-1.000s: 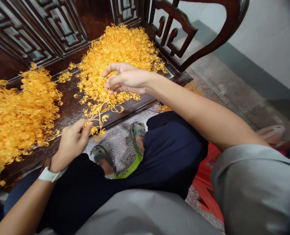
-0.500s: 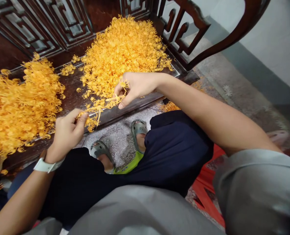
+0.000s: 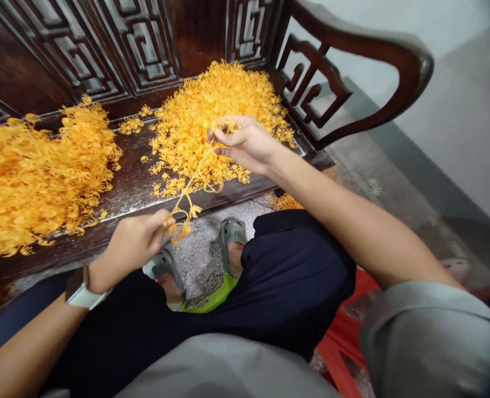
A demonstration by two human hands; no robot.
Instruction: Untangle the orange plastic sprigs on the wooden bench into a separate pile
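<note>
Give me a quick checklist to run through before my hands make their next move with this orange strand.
1. Left hand grip: ok, thumb and fingers pinch the lower end of the orange strand.
2. Right hand grip: ok, the fingertips hold the strand's upper part.
3. Strand straight all along: not ok, it loops and curls near the left hand.
4. Right-hand heap and left-hand heap apart: ok, dark bench seat shows between them.
5. All orange pieces up on the bench: not ok, some lie on the floor.
6. Strand undamaged: cannot tell, too fine to see.
</note>
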